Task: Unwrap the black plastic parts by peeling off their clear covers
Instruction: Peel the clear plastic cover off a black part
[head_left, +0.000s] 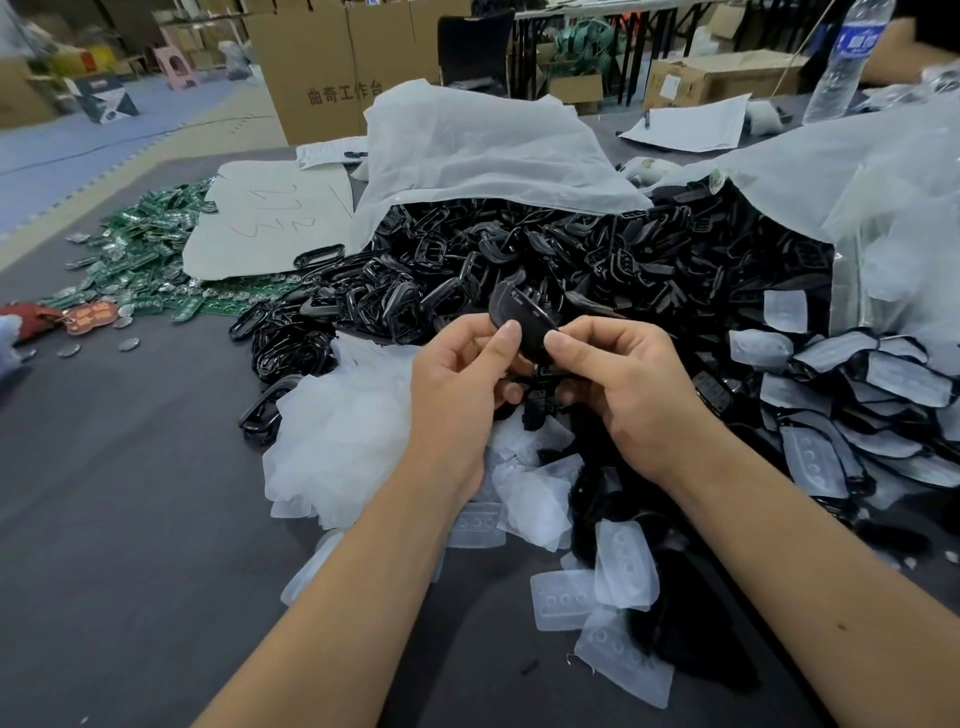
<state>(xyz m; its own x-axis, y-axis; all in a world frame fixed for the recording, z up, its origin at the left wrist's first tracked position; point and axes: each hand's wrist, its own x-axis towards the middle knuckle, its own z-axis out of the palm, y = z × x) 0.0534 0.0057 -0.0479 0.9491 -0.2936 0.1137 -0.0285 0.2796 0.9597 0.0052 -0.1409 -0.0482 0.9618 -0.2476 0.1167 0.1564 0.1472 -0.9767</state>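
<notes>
At the far left, green circuit boards (150, 244) are lying scattered toward the table's left edge, with a few silver discs (124, 343) loose beside them. Nearer the viewer, a wide stretch of bare grey table (130, 493) is running along the left side, leaving open room beside the left forearm. A sheet of paper with red writing (270, 218) is resting partly over the boards. Right of it, a white bag (483, 150) is lying open, and a heap of black frames (519, 254) is spilling from its mouth across the middle of the table. A mound of clear peeled covers (348, 431) is sitting just left of the left hand (457, 384).

Both hands are meeting above the heap's near edge. The left hand is pinching a black part (524, 322) with thumb on top and fingers curled underneath; the right hand (623, 384) is pinching the same part from the other side, thumb tips nearly touching. Whether a cover is on it cannot be told.

To the right, wrapped parts (841, 384) are piling toward the table's right edge beneath a second bag (857, 171), crowding that side. A water bottle (847, 62) is standing far right.
</notes>
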